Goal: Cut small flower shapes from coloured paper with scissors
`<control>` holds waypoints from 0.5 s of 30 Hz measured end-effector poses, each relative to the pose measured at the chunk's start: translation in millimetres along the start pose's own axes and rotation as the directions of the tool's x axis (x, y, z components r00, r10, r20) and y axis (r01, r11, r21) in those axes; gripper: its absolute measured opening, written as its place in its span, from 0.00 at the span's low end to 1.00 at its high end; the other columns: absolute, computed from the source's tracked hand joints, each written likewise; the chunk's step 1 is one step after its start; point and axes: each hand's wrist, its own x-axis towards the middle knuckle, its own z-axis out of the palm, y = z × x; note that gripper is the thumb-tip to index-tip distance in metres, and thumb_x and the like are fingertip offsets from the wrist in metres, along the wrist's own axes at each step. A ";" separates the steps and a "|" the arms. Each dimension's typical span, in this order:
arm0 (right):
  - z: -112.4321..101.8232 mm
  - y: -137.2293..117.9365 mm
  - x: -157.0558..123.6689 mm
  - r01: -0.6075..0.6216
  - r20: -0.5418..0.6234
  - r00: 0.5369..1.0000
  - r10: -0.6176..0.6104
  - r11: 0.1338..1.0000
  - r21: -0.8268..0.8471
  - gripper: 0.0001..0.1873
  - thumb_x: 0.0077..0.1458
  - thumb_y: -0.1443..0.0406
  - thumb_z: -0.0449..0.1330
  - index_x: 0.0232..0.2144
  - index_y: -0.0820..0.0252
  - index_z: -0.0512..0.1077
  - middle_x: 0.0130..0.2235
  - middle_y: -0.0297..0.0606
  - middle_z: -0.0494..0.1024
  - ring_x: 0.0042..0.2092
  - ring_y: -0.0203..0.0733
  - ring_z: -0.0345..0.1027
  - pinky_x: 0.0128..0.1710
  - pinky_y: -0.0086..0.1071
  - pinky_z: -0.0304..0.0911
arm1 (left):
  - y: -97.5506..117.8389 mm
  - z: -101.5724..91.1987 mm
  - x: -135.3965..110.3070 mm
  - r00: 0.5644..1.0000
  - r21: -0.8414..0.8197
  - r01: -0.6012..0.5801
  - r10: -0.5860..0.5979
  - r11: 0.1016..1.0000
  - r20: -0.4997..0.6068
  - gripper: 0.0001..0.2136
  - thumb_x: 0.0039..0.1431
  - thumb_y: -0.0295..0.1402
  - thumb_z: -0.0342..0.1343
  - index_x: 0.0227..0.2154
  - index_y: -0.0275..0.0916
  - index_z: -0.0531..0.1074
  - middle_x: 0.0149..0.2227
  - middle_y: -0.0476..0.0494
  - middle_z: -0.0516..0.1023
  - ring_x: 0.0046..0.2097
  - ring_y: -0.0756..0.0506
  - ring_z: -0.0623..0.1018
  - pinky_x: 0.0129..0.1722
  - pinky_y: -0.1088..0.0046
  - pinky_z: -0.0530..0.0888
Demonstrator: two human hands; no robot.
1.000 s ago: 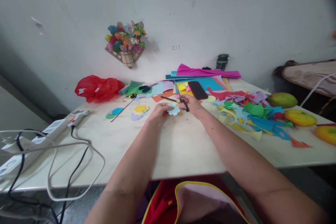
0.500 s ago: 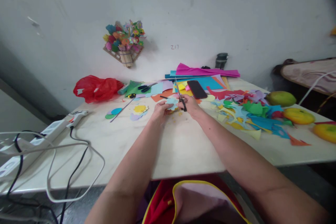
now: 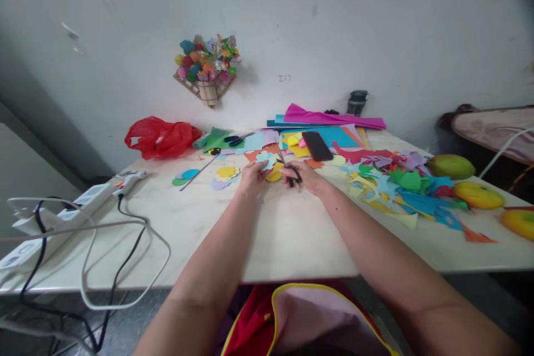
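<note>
I am trimming a light blue flower-shaped paper cutout (image 3: 266,159), which I hold up just above the white table (image 3: 292,233), a little short of the middle of its far edge. My left hand (image 3: 251,177) pinches the cutout's lower rim between thumb and fingertips, so the scalloped shape stands clear of my knuckles. My right hand (image 3: 303,176) is closed around the black-handled scissors (image 3: 289,169), fingers curled through the loops. The blades point up and left toward the cutout's right side. Whether they are parted or touching the paper I cannot tell at this distance. A yellow paper piece (image 3: 275,174) lies on the table directly below, between my two hands.

As I judge it, the step in hand is shaping the petal edge. A further snip calls for turning the cutout in my left pinch so an uncut curve faces the blades, while keeping my thumb back from them.

Toward the far edge lie a black phone (image 3: 317,146) on a stack of coloured sheets and a second pair of scissors (image 3: 233,139). A heap of coloured paper scraps (image 3: 400,183) spreads toward the right edge, and a red plastic bag (image 3: 161,137) sits at the far left corner.
</note>
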 end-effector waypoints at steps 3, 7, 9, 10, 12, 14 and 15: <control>-2.8 0.1 0.1 -0.002 0.054 0.999 0.006 0.998 -0.065 0.13 0.55 0.59 0.64 0.30 0.62 0.68 0.24 0.36 0.76 0.21 0.32 0.69 0.13 0.21 0.52 | 0.9 -0.3 0.0 1.000 -0.010 0.006 -0.006 1.000 0.003 0.04 0.46 0.19 0.60 0.26 0.32 0.74 0.29 0.42 0.80 0.31 0.48 0.81 0.32 0.75 0.79; -5.4 -1.0 -0.4 -0.029 0.097 0.994 0.043 0.989 -0.145 0.12 0.58 0.59 0.61 0.30 0.62 0.68 0.23 0.35 0.76 0.21 0.31 0.68 0.13 0.21 0.54 | 2.4 -1.3 -0.1 1.000 0.001 0.007 -0.007 1.000 0.016 0.07 0.44 0.18 0.62 0.27 0.32 0.73 0.28 0.43 0.80 0.31 0.48 0.81 0.32 0.75 0.78; -7.2 -0.8 -0.6 -0.019 0.120 0.992 0.040 0.985 -0.173 0.12 0.59 0.59 0.61 0.30 0.61 0.68 0.24 0.34 0.75 0.21 0.31 0.68 0.13 0.20 0.54 | 2.9 -1.9 0.3 1.000 0.006 0.011 -0.011 1.000 0.013 0.07 0.43 0.18 0.62 0.27 0.32 0.73 0.28 0.44 0.80 0.30 0.48 0.80 0.34 0.74 0.79; -8.2 -0.4 -0.5 -0.010 0.133 0.990 0.034 0.983 -0.181 0.12 0.58 0.59 0.61 0.30 0.62 0.68 0.24 0.34 0.75 0.21 0.31 0.68 0.13 0.20 0.54 | 3.1 -2.1 0.5 1.000 0.008 0.012 -0.012 1.000 0.012 0.07 0.43 0.18 0.62 0.27 0.32 0.73 0.28 0.44 0.80 0.30 0.48 0.80 0.34 0.74 0.79; -10.2 0.8 -0.2 0.005 0.154 0.988 0.024 0.983 -0.183 0.13 0.58 0.58 0.62 0.30 0.62 0.68 0.24 0.35 0.75 0.22 0.30 0.68 0.14 0.20 0.54 | 3.3 -2.4 0.7 1.000 0.013 0.019 -0.019 1.000 0.020 0.07 0.43 0.17 0.62 0.26 0.32 0.73 0.28 0.43 0.80 0.30 0.49 0.80 0.34 0.74 0.79; -11.5 1.8 0.2 0.002 0.162 0.986 0.026 0.985 -0.174 0.13 0.58 0.58 0.62 0.30 0.62 0.68 0.25 0.34 0.75 0.22 0.30 0.68 0.14 0.20 0.54 | 3.4 -2.6 0.8 0.999 0.023 0.035 -0.036 0.999 0.035 0.07 0.43 0.17 0.61 0.26 0.32 0.73 0.28 0.43 0.80 0.30 0.49 0.80 0.33 0.74 0.78; -11.8 1.9 0.3 -0.003 0.161 0.986 0.030 0.986 -0.169 0.13 0.57 0.58 0.62 0.30 0.62 0.68 0.25 0.34 0.74 0.22 0.30 0.68 0.14 0.20 0.53 | 3.4 -2.8 0.9 0.998 0.027 0.043 -0.044 0.999 0.043 0.07 0.43 0.17 0.61 0.26 0.31 0.73 0.28 0.43 0.80 0.30 0.49 0.80 0.33 0.74 0.78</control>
